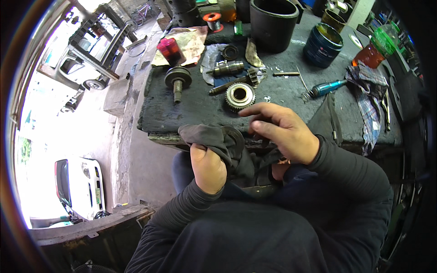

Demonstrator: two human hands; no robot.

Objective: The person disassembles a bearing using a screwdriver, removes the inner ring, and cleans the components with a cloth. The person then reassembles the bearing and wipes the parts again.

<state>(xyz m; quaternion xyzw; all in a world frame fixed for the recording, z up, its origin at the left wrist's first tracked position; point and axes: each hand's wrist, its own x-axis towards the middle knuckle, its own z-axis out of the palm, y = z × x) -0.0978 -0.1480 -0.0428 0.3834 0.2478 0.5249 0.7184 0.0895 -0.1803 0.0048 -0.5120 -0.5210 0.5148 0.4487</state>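
My left hand is closed on a dark grey cloth at the bench's front edge. The cloth covers most of its fingers. A dark, curved rim shows beside the cloth; I cannot tell whether the hand also holds it. My right hand hovers just in front of a toothed metal gear, fingers apart and nothing in them. Behind the gear lie a thick metal shaft, a thin pinion shaft and a dark ring. To the left stands a shaft with a round flange.
The dark workbench carries a red container on a stained cloth, a solder spool, a large black pot and a blue tin. At right are a teal-handled tool, a checked rag and a bottle of reddish liquid.
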